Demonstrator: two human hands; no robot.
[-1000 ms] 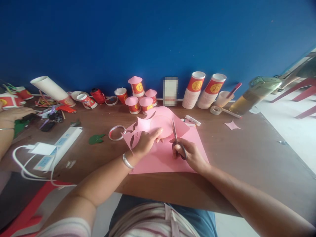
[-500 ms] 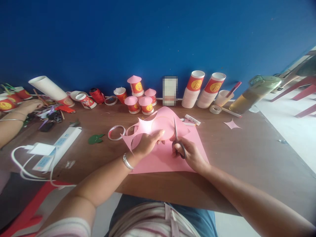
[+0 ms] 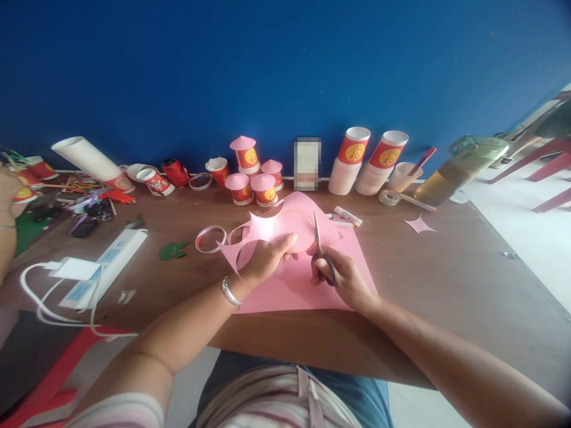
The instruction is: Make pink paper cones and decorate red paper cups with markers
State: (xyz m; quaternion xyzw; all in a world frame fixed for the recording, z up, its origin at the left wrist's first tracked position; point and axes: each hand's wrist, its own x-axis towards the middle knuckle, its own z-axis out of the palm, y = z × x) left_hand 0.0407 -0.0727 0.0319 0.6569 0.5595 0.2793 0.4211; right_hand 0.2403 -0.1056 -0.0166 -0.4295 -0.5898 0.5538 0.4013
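Note:
My left hand (image 3: 266, 257) pinches a pink paper sheet (image 3: 292, 226) with cut-out curves, lifted above the table's middle. My right hand (image 3: 343, 278) grips a pair of scissors (image 3: 319, 248), blades pointing away from me and cutting along a circle drawn on that paper. A larger flat pink sheet (image 3: 303, 288) lies under both hands on the brown table (image 3: 437, 267). A clear tape ring (image 3: 210, 239) lies just left of the paper.
Red-and-white paper cups (image 3: 250, 178), some with pink cone lids, and two cup stacks (image 3: 368, 161) line the blue wall. A white power strip (image 3: 104, 267) with cable lies at left. Another person's hand (image 3: 9, 190) shows at the far left. A glue stick (image 3: 348, 216) and bottle (image 3: 459, 166) are right.
My scissors have inched forward along the circle. The other person's hand at the far left has moved back and up toward the cups.

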